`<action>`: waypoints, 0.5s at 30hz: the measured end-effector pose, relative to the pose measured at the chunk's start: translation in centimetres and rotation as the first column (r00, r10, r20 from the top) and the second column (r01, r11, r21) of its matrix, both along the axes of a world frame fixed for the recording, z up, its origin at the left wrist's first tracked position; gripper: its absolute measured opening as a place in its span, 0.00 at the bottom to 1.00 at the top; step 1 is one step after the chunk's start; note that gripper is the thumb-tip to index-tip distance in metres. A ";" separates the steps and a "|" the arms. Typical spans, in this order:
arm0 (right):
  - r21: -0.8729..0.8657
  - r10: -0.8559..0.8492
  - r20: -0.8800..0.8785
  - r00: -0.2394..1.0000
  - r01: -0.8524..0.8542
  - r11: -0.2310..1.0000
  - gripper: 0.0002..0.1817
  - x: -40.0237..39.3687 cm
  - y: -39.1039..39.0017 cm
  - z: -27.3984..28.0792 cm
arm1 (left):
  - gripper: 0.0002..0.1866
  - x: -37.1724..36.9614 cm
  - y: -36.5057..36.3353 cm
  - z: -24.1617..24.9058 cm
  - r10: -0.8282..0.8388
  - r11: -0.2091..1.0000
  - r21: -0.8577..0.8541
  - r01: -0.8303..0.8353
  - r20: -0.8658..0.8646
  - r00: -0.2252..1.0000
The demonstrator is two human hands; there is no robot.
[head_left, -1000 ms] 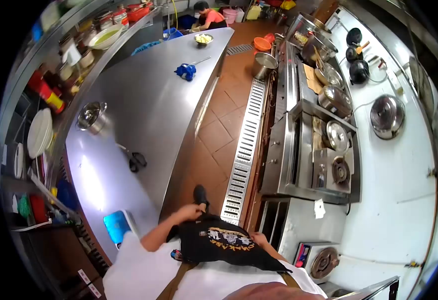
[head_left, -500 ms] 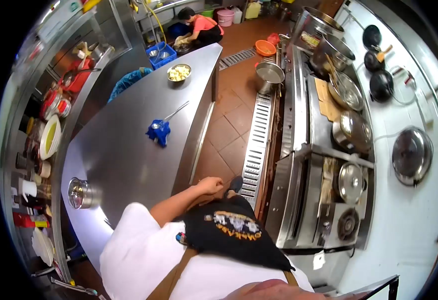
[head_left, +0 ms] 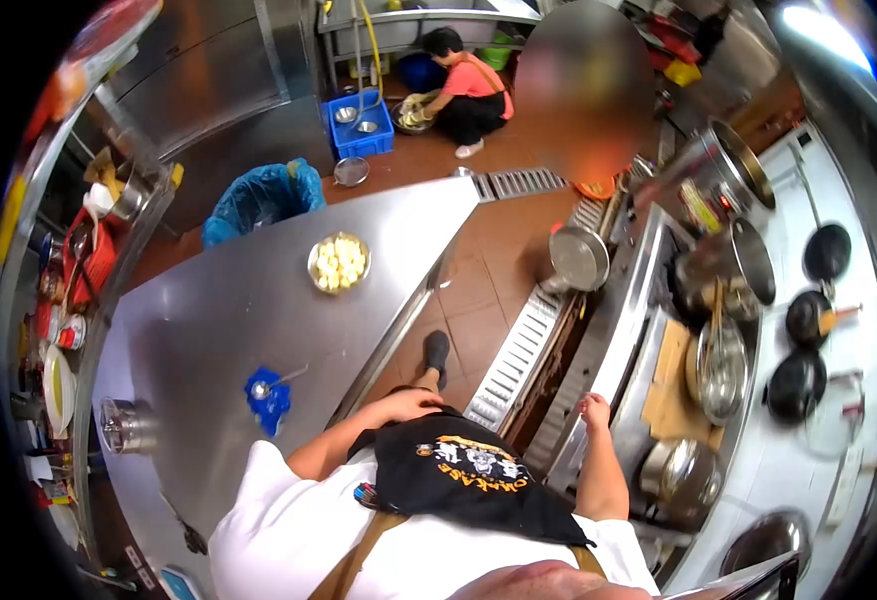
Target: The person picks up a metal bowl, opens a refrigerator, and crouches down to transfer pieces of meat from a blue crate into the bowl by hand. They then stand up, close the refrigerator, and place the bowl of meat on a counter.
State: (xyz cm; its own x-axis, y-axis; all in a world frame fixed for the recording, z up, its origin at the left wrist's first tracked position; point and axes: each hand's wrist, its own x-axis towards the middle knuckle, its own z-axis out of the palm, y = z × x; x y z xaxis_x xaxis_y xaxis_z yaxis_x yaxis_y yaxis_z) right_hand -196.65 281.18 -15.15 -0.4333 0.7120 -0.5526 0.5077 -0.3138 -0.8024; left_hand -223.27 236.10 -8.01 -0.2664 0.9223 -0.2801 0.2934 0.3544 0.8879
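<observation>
My left hand (head_left: 414, 403) is in front of the black apron (head_left: 469, 460), its fingers loosely stretched and holding nothing I can see. To the right, my right hand (head_left: 594, 408) hangs beside the stove edge with its fingers curled in and nothing visible in them. Left of me on the steel table (head_left: 199, 310) lies a blue cloth (head_left: 277, 408) with a metal ladle (head_left: 262, 390) on it. Farther up the tabletop stands a metal bowl of pale yellow chunks (head_left: 340, 263). A clear round container (head_left: 119, 425) is at the table's left side.
A large pot (head_left: 579, 257) stands by the floor drain grate (head_left: 519, 345). Another person (head_left: 469, 95) crouches over a basin near a blue crate (head_left: 361, 125). Beyond the table is a bin with a blue liner (head_left: 264, 200). Stockpots (head_left: 727, 265) line the stove at right.
My view has moved forward along the aisle, bringing the bowl, pot and crouching person closer. My right hand has come into view; my left hand stays before the apron.
</observation>
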 end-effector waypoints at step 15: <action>-0.323 0.387 -0.301 0.871 -0.476 0.818 0.24 -31.9 6.4 10.4 | 0.19 -35.0 40.6 3.4 -0.009 0.996 -0.087 0.013 0.040 0.999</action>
State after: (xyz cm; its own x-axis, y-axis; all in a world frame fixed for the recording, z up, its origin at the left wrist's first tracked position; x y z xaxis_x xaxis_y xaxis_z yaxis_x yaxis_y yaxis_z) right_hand -228.51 287.62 -4.75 -0.7830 0.1797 -0.5955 0.4944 -0.4010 -0.7712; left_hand -258.23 276.69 -4.57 -0.2435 0.8965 -0.3701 0.2627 0.4283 0.8646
